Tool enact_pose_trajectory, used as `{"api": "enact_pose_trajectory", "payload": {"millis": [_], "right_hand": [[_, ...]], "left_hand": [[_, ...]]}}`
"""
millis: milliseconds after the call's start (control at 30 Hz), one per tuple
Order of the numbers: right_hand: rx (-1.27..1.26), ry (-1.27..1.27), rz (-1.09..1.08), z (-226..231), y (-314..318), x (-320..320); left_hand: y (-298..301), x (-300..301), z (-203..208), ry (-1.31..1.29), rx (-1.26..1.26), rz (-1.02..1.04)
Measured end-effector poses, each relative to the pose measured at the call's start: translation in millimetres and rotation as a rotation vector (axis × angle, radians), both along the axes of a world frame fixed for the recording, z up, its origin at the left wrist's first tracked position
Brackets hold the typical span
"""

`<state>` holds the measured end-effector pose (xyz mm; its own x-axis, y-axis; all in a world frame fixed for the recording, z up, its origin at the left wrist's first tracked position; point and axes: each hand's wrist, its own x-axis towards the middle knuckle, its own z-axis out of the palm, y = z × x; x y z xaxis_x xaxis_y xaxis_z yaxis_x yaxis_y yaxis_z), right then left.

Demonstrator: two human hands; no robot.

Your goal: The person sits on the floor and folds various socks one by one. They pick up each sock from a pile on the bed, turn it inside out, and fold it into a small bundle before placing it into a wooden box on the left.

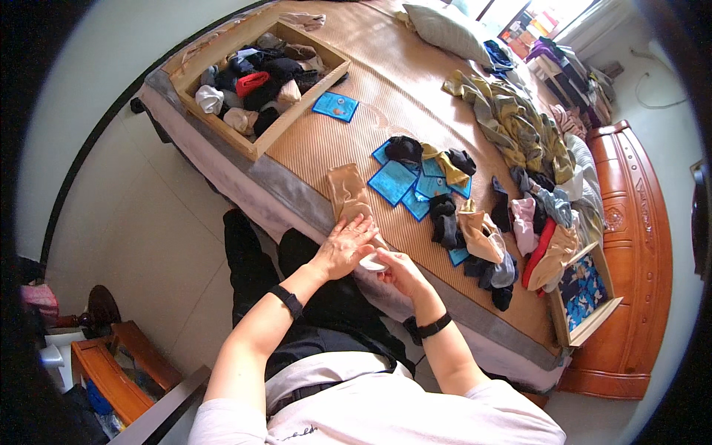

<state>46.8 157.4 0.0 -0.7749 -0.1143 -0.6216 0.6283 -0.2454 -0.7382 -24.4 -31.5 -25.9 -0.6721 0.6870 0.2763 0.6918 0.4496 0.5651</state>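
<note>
A thin beige sock (pixel 345 185) lies lengthwise at the near edge of the bed's woven mat (pixel 297 159). My left hand (pixel 347 243) rests flat on its middle with the fingers stretched out. Close by on the right, my right hand (pixel 402 273) pinches the sock's near end, where a whitish part shows. Beyond my hands are several flat blue packets (pixel 394 182) with dark socks (pixel 404 150) on top. More loose socks, including a beige one (pixel 480 236) and a red one (pixel 539 252), lie in a heap to the right.
A wooden drawer (pixel 300 109) full of rolled socks stands at the far left of the bed, with a blue packet (pixel 336 107) beside it. A smaller drawer (pixel 585 293) with patterned lining sits at the right, near the wooden headboard (pixel 627 222). Behind lie a crumpled blanket (pixel 512 122) and a pillow (pixel 445 31).
</note>
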Motion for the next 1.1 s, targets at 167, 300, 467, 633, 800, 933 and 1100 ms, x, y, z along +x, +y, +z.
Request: {"api": "enact_pose_trajectory", "payload": {"millis": [167,300,467,633,800,933,1100], "right_hand": [[0.006,0.000,-0.042,0.5,1.6,-2.6],[-0.083,0.036,-0.052,-5.2,2.7,0.4],[0.068,0.411,-0.401,-12.9,-6.6,8.4],[0.111,0.563,0.030,-3.4,-1.7,0.8],[0.277,0.386,0.162,-2.8,13.6,-11.0],[0.304,0.423,0.247,-3.4,21.1,-11.6],[0.332,0.366,0.272,-3.1,14.7,-13.3]], "left_hand": [[-10.5,24.3,19.1,-0.080,0.249,-0.062],[-3.3,32.3,-3.5,-0.154,0.276,0.135],[3.2,27.0,-4.0,-0.339,0.329,0.196],[-2.8,26.7,-3.0,-0.458,0.394,0.181],[-3.8,28.2,6.7,-0.557,0.336,0.185],[-1.9,36.8,3.9,-0.425,0.378,0.192],[-2.8,36.7,-2.6,-0.333,0.370,0.163]]}}
